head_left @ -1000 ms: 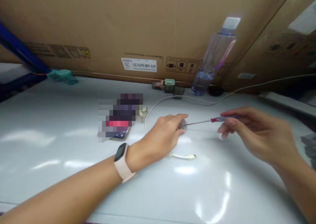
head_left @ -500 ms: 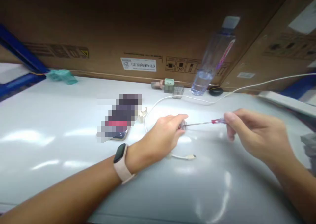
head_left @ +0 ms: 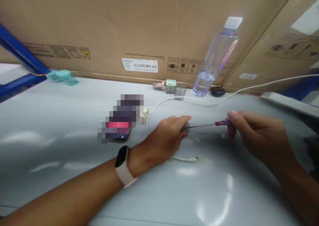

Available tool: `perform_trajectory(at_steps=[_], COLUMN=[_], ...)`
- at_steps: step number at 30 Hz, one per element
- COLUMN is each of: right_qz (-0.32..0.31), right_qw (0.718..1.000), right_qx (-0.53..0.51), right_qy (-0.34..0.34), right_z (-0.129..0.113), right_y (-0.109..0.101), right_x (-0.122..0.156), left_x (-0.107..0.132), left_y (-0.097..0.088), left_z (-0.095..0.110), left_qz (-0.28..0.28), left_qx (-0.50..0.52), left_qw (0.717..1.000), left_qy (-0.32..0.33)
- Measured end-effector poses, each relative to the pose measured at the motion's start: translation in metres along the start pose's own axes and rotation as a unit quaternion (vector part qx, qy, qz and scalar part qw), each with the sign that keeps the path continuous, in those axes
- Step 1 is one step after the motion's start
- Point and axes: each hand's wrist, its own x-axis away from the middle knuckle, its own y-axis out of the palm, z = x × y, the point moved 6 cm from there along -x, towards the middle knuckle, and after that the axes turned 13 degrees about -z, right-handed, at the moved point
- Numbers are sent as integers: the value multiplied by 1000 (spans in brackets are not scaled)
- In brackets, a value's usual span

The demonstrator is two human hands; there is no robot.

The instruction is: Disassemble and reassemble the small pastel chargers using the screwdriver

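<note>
Slippage risk: your right fingers (head_left: 233, 117) clamp the screwdriver (head_left: 206, 124), whose tip could skid off the clear part (head_left: 185, 127) your left fingers (head_left: 175, 124) grip.

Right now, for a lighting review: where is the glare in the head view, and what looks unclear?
In the head view, glare streaks the white tabletop below the left hand and right hand; the screwdriver's shaft looks soft; a pixelated block hides one object.

a thin red-handled screwdriver (head_left: 201, 125) lies level, its tip meeting a small clear part (head_left: 185, 127), probably plastic.
</note>
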Motion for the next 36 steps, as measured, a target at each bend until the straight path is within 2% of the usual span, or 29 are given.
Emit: perform_trajectory(at_steps=[4, 12, 19, 23, 36], right_qz=[33, -40, -21, -14, 49], right_qw=[997, 979, 994, 995, 996], right_qx=[-59, -193, -73, -39, -62], right_qy=[-27, -54, -81, -86, -39], right_z=[-3, -4, 2, -1, -6], right_y=[-2, 0, -6, -6, -1], right_x=[3, 3, 3, 4, 7], left_x=[-1, -1, -1, 0, -1], left_y=[1, -1, -2, -1, 0], left_z=[-2, -2, -1, -1, 0], left_qz=[12, 17, 12, 3, 0], left_qx=[4, 17, 25, 23, 18], left_qw=[1000, 1000, 1000, 1000, 1000], left_qy=[3, -6, -13, -8, -8])
